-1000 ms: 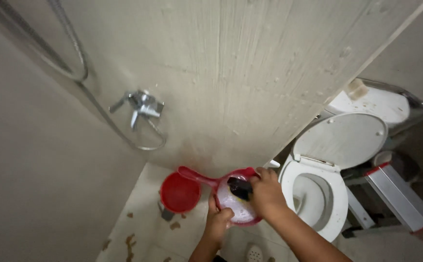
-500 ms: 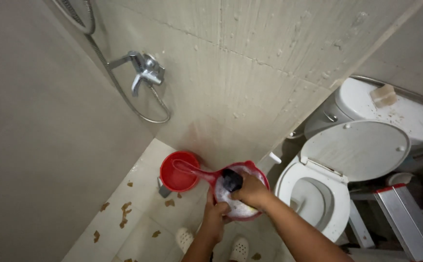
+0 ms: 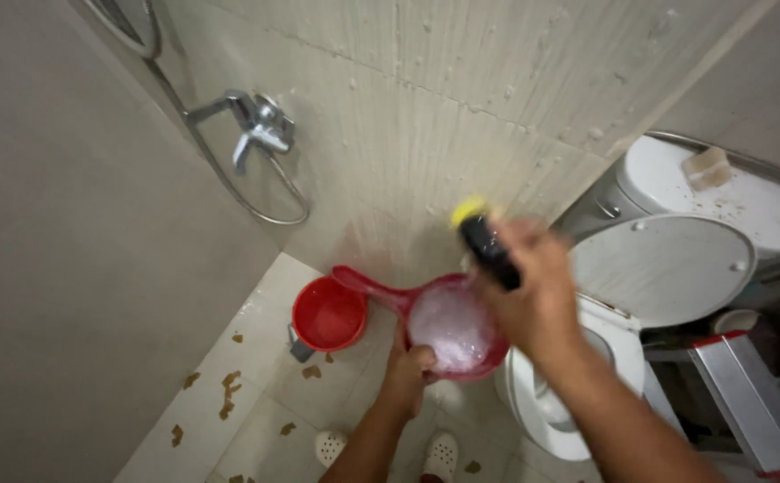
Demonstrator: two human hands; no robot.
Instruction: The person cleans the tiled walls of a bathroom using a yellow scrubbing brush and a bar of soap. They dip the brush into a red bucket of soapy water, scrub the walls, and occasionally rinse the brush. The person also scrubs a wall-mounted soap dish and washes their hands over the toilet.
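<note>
The left hand (image 3: 410, 368) is gripping a red plastic dipper (image 3: 448, 324) from beneath, fingers curled around the bowl's near rim, and is holding it over the bathroom floor just left of the toilet bowl (image 3: 558, 404). The dipper is holding white foamy water, and its long handle is pointing up and left toward a small red bucket (image 3: 328, 313) that is standing on the floor tiles (image 3: 229, 420) close against the wall. The right hand (image 3: 533, 291) is closing in a fist around the black handle of a scrub brush (image 3: 484, 241), whose yellow head is sticking up above the knuckles, blurred, right in front of the wet tiled wall (image 3: 461, 107); whether the brush head is touching the wall cannot be told. The brush is hovering just above the far rim of the dipper.

The toilet lid (image 3: 667, 268) is standing raised against the white cistern (image 3: 720, 192), and a pale bar of soap (image 3: 706, 166) is lying on the cistern top. A chrome shower mixer tap (image 3: 256, 125) is sitting on the wall at upper left, with its hose (image 3: 256, 201) looping below it. An aluminium stepladder (image 3: 752, 402) with red trim is leaning at lower right beside the toilet. The person's white perforated sandals (image 3: 443, 452) are showing at the bottom edge, below the dipper.
</note>
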